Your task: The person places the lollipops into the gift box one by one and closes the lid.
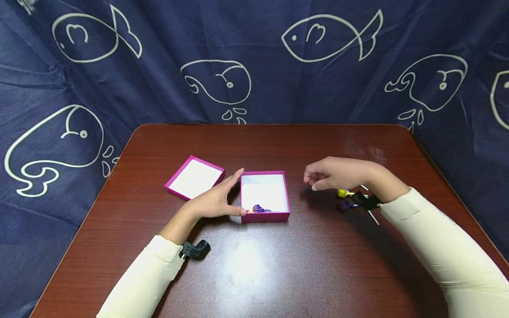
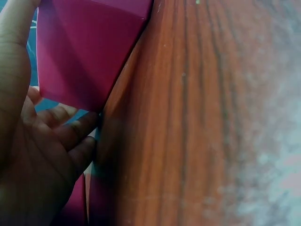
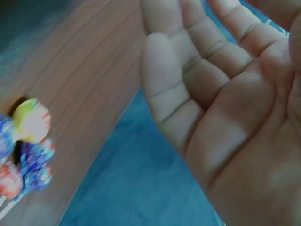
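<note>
A pink square box (image 1: 265, 217) with a white inside stands uncovered near the middle of the table. Against its front inner wall lies a purple-wrapped lollipop (image 1: 259, 209); a bit of yellow shows beside it. My left hand (image 1: 214, 201) holds the box by its left side, thumb at the front corner and a finger at the back corner. To the right of the box, my right hand (image 1: 338, 173) hovers above the table with loosely bent fingers and holds nothing. Several wrapped lollipops, one of them yellow (image 3: 32, 120), lie under and beside the right wrist, which partly hides them.
The box's pink lid (image 1: 195, 179) rests with its white inside up, left of the box and behind the left hand. A brown wooden table (image 1: 254, 282) carries everything. Beyond its back edge hangs a dark blue cloth (image 1: 262, 97) with white fish and whale drawings.
</note>
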Demonstrator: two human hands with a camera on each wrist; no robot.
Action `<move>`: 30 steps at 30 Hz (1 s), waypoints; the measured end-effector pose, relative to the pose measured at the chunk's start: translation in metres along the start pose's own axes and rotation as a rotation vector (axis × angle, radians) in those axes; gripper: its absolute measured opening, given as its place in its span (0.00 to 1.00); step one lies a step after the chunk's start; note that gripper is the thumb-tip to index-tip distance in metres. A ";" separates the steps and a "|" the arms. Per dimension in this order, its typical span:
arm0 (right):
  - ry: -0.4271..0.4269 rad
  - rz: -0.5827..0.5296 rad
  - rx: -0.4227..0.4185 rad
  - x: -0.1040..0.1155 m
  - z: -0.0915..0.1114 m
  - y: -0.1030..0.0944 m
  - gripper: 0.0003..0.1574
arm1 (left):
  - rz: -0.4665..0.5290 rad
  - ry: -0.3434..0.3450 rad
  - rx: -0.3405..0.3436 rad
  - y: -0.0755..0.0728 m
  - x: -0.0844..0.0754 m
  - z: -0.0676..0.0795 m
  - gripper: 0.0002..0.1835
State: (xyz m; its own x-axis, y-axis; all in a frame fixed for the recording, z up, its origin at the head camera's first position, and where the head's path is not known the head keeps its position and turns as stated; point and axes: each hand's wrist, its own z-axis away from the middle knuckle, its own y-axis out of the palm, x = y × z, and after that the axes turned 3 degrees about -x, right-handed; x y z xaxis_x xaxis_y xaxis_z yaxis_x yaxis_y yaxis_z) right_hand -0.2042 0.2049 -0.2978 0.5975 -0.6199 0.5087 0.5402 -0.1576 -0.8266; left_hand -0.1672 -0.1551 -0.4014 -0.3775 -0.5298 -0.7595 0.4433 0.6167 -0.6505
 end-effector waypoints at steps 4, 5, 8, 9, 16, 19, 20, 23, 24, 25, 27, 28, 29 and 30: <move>0.010 0.019 -0.083 -0.012 0.020 0.008 0.08 | 0.002 0.004 0.007 0.002 0.001 0.001 0.62; 0.020 0.026 -0.104 -0.016 0.025 0.010 0.08 | 0.002 0.005 0.008 0.002 0.000 0.001 0.62; 0.054 0.041 -0.148 -0.023 0.038 0.015 0.08 | 0.002 0.009 0.013 0.003 -0.001 0.001 0.62; 0.062 0.051 -0.163 -0.025 0.042 0.017 0.08 | 0.002 0.009 0.015 0.003 -0.002 0.002 0.62; 0.122 0.103 -0.247 -0.032 0.065 0.033 0.09 | -0.005 0.022 0.029 0.005 -0.007 0.006 0.63; 0.125 0.121 -0.262 -0.033 0.069 0.040 0.09 | -0.005 0.029 0.034 0.005 -0.008 0.009 0.63; 0.123 0.127 -0.267 -0.034 0.070 0.042 0.09 | -0.005 0.033 0.036 0.006 -0.008 0.010 0.63; 0.109 0.140 -0.275 -0.037 0.072 0.049 0.10 | -0.007 0.036 0.035 0.007 -0.009 0.011 0.63; 0.104 0.142 -0.277 -0.038 0.072 0.051 0.10 | -0.006 0.036 0.035 0.007 -0.009 0.011 0.63; 0.101 0.145 -0.278 -0.038 0.072 0.053 0.10 | -0.010 0.038 0.034 0.008 -0.010 0.011 0.63; 0.093 0.143 -0.282 -0.040 0.072 0.056 0.10 | -0.011 0.035 0.035 0.008 -0.011 0.012 0.64; 0.091 0.142 -0.284 -0.041 0.072 0.057 0.10 | -0.012 0.033 0.036 0.008 -0.011 0.012 0.64; 0.085 0.140 -0.287 -0.041 0.072 0.058 0.10 | -0.012 0.033 0.037 0.009 -0.012 0.012 0.64; 0.080 0.140 -0.292 -0.042 0.072 0.059 0.10 | -0.013 0.032 0.036 0.009 -0.012 0.012 0.64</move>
State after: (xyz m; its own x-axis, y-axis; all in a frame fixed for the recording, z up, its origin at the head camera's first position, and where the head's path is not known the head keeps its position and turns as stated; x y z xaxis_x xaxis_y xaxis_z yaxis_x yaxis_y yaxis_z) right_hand -0.1545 0.2767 -0.3508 0.5995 -0.7076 0.3740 0.2566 -0.2727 -0.9272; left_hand -0.1486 -0.1505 -0.3979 -0.4084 -0.5184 -0.7513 0.4672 0.5884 -0.6599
